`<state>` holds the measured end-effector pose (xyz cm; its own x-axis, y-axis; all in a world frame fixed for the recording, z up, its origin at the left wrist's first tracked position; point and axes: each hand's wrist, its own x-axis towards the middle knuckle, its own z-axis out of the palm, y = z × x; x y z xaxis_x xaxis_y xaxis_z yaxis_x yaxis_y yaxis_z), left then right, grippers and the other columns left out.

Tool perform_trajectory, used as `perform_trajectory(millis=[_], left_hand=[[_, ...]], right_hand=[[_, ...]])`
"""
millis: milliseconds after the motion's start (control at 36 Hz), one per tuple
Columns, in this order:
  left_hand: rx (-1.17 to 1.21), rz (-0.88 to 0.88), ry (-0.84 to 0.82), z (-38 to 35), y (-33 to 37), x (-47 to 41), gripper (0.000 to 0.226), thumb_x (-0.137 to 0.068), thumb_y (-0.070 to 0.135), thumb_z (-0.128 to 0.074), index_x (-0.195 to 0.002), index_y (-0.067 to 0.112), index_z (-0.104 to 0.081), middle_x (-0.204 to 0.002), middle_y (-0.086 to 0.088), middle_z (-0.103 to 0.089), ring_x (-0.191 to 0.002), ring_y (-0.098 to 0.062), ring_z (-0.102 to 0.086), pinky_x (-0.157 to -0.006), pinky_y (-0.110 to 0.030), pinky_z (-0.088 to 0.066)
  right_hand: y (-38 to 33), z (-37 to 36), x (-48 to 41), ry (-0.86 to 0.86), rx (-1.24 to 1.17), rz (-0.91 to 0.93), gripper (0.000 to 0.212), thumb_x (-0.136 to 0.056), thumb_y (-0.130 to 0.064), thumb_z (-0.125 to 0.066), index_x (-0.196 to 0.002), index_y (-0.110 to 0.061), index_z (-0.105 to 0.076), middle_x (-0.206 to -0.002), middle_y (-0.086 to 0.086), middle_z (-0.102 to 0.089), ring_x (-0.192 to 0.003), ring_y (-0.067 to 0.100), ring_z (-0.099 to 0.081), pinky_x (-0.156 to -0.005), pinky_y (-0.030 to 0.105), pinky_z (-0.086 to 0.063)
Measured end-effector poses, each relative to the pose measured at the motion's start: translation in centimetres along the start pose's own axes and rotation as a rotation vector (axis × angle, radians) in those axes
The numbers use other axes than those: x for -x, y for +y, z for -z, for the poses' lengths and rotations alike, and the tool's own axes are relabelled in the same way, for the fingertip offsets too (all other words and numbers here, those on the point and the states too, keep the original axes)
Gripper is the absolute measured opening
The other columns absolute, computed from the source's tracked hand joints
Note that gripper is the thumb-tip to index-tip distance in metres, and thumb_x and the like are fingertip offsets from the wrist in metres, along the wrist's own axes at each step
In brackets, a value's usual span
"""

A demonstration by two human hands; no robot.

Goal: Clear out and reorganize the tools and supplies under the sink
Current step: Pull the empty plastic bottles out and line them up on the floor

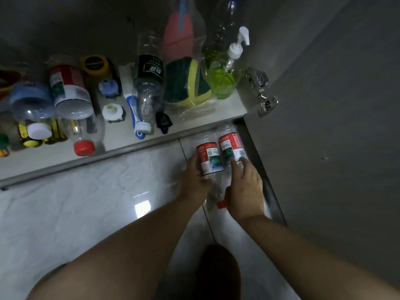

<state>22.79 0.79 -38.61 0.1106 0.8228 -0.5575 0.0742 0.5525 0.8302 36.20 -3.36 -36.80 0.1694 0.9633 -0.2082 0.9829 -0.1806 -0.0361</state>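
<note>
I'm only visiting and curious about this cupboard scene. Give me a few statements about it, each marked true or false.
1. The left hand grips the left bottle and the right hand holds the right bottle, both lying on the floor. True.
2. The pump dispenser holds blue liquid. False: the pump bottle holds green liquid.
3. A sponge lies on the tiles. False: the sponge sits bagged on the shelf.
4. The cabinet door stands open, its hinge exposed. True.

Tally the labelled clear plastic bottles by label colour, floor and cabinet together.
Red-label bottles: 3
Dark-label bottle: 1
Total: 4
</note>
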Motion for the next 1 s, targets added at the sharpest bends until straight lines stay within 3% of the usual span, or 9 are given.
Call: perform_trajectory(millis=[56, 139, 222, 306, 417, 500, 611, 750, 1000], left_hand=[[-0.037, -0.022, -0.037, -0.1, 0.0, -0.4, 0.074, -0.093, -0.002, -0.067, -0.155, 0.024, -0.037, -0.141, -0.009, -0.060, -0.125, -0.026, -0.062, -0.105, -0.048, -0.052], [-0.217, -0.084, -0.061, -0.2, 0.0, -0.7, 0.079, -0.094, -0.004, -0.063, -0.159, 0.027, -0.030, -0.152, -0.005, -0.049, -0.128, -0.024, -0.059, -0.096, -0.020, -0.052], [-0.277, -0.078, -0.110, -0.5, 0.3, -1.0, 0.078, -0.094, -0.005, -0.063, -0.158, 0.026, -0.031, -0.155, -0.005, -0.046, -0.126, -0.027, -0.060, -0.100, -0.022, -0.050], [-0.270, -0.033, -0.163, -1.0, 1.3, -1.2, 0.073, -0.096, -0.003, -0.062, -0.158, 0.024, -0.034, -0.158, -0.003, -0.042, -0.134, -0.015, -0.050, -0.094, -0.008, -0.042], [-0.200, 0.027, -0.221, -2.0, 2.8, -1.5, 0.059, -0.101, 0.006, -0.058, -0.155, 0.022, -0.039, -0.151, -0.008, -0.051, -0.135, -0.024, -0.051, -0.113, -0.034, -0.042], [-0.134, 0.073, -0.252, -2.6, 4.0, -1.6, 0.053, -0.104, 0.011, -0.053, -0.154, 0.024, -0.040, -0.144, -0.013, -0.056, -0.131, -0.031, -0.055, -0.114, -0.049, -0.043], [-0.224, 0.003, -0.268, -2.7, 4.8, -1.9, 0.048, -0.106, 0.010, -0.047, -0.152, 0.021, -0.044, -0.144, -0.011, -0.055, -0.130, -0.032, -0.054, -0.110, -0.043, -0.043], [-0.518, -0.099, -0.171, -0.7, 4.6, -2.3, 0.052, -0.104, 0.007, -0.047, -0.154, 0.021, -0.042, -0.158, -0.003, -0.044, -0.144, -0.022, -0.043, -0.116, -0.033, -0.036], [-0.880, -0.233, -0.281, 6.3, 4.1, -1.5, 0.036, -0.101, 0.006, -0.048, -0.133, 0.019, -0.061, -0.133, -0.006, -0.056, -0.120, -0.019, -0.055, -0.096, -0.017, -0.038]], right_hand=[[0.2, -0.2, 0.3, -0.027, 0.077, 0.029, 0.105, -0.070, -0.041, -0.084, -0.154, -0.015, -0.025, -0.154, 0.011, -0.029, -0.146, 0.027, -0.027, -0.118, 0.043, -0.031], [0.5, -0.4, 0.3, -0.032, 0.126, 0.053, 0.095, -0.080, -0.037, -0.075, -0.156, -0.010, -0.023, -0.157, 0.012, -0.027, -0.147, 0.028, -0.024, -0.115, 0.039, -0.034], [0.7, -0.4, -0.2, -0.072, 0.068, -0.004, 0.085, -0.091, -0.027, -0.060, -0.159, -0.006, -0.012, -0.165, 0.014, -0.013, -0.153, 0.028, -0.011, -0.120, 0.040, -0.030], [0.9, -0.2, -0.6, -0.076, -0.025, -0.035, 0.083, -0.094, -0.022, -0.055, -0.160, -0.006, -0.006, -0.168, 0.012, -0.002, -0.155, 0.025, 0.001, -0.124, 0.042, -0.022], [1.2, -0.5, -0.3, 0.017, -0.109, 0.058, 0.071, -0.095, -0.008, -0.046, -0.159, -0.007, -0.015, -0.168, 0.012, -0.007, -0.156, 0.024, -0.002, -0.126, 0.043, -0.015], [1.8, -1.0, 0.1, -0.044, -0.001, 0.137, 0.081, -0.095, -0.013, -0.045, -0.160, -0.014, 0.002, -0.167, 0.008, 0.011, -0.154, 0.026, 0.013, -0.126, 0.045, -0.003], [2.8, -1.0, -0.2, -0.167, 0.246, 0.204, 0.085, -0.099, -0.022, -0.044, -0.157, -0.011, 0.016, -0.163, 0.015, 0.025, -0.151, 0.036, 0.021, -0.125, 0.053, -0.005], [2.4, -0.3, -0.8, -0.188, 0.293, 0.234, 0.077, -0.103, -0.021, -0.040, -0.157, -0.006, 0.012, -0.162, 0.019, 0.025, -0.151, 0.041, 0.019, -0.124, 0.055, -0.003], [1.0, 0.1, -2.1, -0.207, 0.370, 0.224, 0.072, -0.104, -0.026, -0.037, -0.158, -0.002, 0.003, -0.162, 0.022, 0.024, -0.149, 0.044, 0.020, -0.123, 0.058, -0.002]])
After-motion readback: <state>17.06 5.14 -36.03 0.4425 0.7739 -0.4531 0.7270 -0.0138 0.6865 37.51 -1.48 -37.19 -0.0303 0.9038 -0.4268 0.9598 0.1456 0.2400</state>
